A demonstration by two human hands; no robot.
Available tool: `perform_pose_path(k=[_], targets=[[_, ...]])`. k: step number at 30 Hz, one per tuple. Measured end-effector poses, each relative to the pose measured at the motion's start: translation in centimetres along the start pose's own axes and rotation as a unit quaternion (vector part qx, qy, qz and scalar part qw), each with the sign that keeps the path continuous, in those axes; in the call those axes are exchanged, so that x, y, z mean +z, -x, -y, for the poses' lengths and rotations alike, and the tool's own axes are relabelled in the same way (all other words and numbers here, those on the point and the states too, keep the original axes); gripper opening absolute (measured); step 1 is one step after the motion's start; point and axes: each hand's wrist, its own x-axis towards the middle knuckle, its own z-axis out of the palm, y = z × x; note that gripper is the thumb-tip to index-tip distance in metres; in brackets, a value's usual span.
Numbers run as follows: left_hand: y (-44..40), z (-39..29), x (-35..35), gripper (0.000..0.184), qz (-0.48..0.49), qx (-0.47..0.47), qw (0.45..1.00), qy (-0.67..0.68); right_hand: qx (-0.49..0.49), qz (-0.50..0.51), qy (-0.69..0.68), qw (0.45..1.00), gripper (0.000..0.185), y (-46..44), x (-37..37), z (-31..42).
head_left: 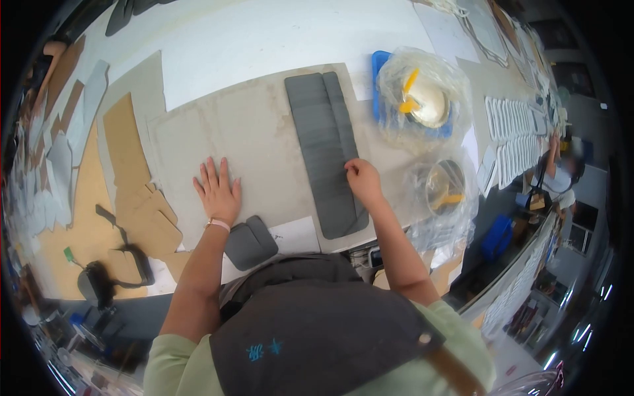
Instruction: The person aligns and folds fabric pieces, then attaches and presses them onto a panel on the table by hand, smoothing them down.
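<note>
My left hand [220, 198] lies flat with fingers spread on a large beige board [218, 125]. A long dark grey panel [323, 152], looking like leather or fabric, stretches across the board's right part, with a seam or fold line along its length. At its right edge my right hand [363, 179] is closed, thumb and fingers pinched together at the rim. How much of the edge they grip is partly hidden. A small folded dark grey piece [251, 242] rests near my left wrist, by the table's front edge.
At the right, a bowl of cream-coloured paste [428, 105] with a yellow brush sits in plastic wrap over a blue tray [380, 79]. Nearer stands a plastic-wrapped tub [444, 185]. Brown card pieces [142, 211] lie left. White looped parts [512, 125] and another person [558, 175] are farther right.
</note>
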Motion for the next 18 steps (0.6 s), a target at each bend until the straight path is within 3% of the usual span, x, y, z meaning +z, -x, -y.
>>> perform_pose_path(k=[7,18], targets=[[-0.1,-0.1,-0.2,0.058,0.004,0.001,1.0,-0.006,0.001,-0.001,0.016,1.0,0.007,-0.4,0.2,0.6],[-0.1,-0.2,-0.5,0.057,0.005,-0.001,1.0,-0.003,-0.06,-0.026,0.151,0.986,0.016,-1.0,0.5,1.6]])
